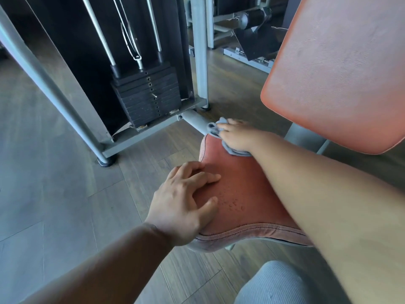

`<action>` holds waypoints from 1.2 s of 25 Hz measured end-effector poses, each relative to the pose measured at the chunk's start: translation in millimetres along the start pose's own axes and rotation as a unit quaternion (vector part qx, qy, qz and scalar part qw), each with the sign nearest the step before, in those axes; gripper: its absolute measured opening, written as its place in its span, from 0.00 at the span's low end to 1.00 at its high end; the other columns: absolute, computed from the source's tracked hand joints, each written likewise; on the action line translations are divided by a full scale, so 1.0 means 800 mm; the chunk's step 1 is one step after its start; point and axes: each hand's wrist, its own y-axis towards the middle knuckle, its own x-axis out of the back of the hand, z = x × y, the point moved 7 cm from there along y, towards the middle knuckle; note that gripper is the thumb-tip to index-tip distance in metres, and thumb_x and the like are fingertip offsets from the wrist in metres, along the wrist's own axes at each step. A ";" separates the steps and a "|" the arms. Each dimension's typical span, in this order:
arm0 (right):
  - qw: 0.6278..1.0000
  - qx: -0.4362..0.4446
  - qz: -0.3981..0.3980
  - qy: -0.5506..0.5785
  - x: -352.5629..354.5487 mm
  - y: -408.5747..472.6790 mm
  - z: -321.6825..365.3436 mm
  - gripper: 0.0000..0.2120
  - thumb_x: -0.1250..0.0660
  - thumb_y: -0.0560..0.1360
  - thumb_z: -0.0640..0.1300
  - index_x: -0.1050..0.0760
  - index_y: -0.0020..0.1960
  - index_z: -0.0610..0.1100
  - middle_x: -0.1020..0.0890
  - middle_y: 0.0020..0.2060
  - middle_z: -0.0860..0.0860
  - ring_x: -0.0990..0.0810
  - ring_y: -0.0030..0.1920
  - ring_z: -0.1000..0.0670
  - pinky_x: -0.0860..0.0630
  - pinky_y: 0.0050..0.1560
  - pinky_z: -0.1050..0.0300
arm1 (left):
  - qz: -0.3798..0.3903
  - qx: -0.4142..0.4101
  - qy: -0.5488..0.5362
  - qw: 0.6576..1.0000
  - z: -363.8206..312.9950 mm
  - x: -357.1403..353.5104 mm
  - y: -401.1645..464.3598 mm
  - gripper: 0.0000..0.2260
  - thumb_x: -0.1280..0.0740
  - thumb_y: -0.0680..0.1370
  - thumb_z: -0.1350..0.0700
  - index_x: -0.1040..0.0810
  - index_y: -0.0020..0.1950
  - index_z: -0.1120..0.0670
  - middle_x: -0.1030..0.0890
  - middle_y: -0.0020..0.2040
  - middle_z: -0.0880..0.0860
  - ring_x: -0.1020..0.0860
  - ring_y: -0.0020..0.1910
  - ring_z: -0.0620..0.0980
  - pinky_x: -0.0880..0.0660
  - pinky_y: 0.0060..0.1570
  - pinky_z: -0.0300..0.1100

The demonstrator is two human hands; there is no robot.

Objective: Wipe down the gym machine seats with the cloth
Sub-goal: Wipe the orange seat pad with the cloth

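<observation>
Two hands are on the worn red-orange padded seat (245, 194) of the gym machine, well apart from each other. My left hand (186, 205) rests flat on the seat edge at about 9 o'clock of the pad, with the fingers straight and a little spread; it holds nothing. My right hand (237, 137) is at the far end of the seat, around 12 o'clock, and it presses on the small grey-blue cloth (215, 127). The cloth is bunched under my palm and fingers, and a part of it sticks out toward the grey metal tube (196, 121) of the frame just beside it. If the fingers curl round the cloth or only push it, I cannot tell.

Small water drops (232, 205) lie on the seat surface between my two hands, near the middle.

At 2 o'clock the large red-orange padded backrest (341, 69) stands tilted above the seat. At 11 o'clock is the black stack of weight plates (146, 97) with chrome guide rods (99, 31), inside the grey frame. The floor (54, 183) is of dark wooden planks. At 5 o'clock, at the bottom edge, a piece of my grey ribbed clothing (274, 284) shows.
</observation>
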 end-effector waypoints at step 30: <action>0.920 -0.078 -0.382 -0.030 -0.021 -0.359 -0.111 0.19 0.40 0.75 0.45 0.19 0.61 0.43 0.19 0.61 0.44 0.21 0.59 0.39 0.24 0.59 0.43 | -0.030 -0.013 -0.004 0.999 0.000 0.001 0.003 0.23 0.42 0.69 0.36 0.20 0.61 0.35 0.26 0.65 0.38 0.31 0.69 0.46 0.34 0.65 0.48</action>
